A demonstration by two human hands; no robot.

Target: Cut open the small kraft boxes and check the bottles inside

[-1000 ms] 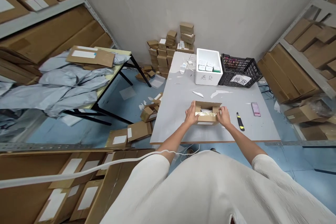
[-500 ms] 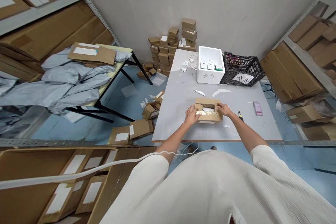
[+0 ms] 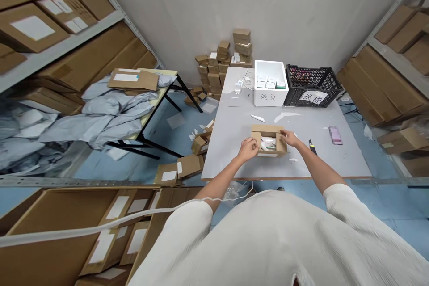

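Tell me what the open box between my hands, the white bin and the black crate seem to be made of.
Open box: matte brown cardboard, judging by its folding flaps. White bin: probably plastic foam, given its thick, dull walls. Black crate: likely moulded plastic, as its walls form a regular open lattice.

Left of the open carton (image 3: 267, 129), the left hand (image 3: 250, 147) curls its fingers inward, tips at the carton's left edge. The right hand (image 3: 288, 137) lies at the carton's far right corner, back upward, fingertips against it. The left forearm (image 3: 223, 178) and right forearm (image 3: 318, 167), both bare, slant apart on the carton's near side.
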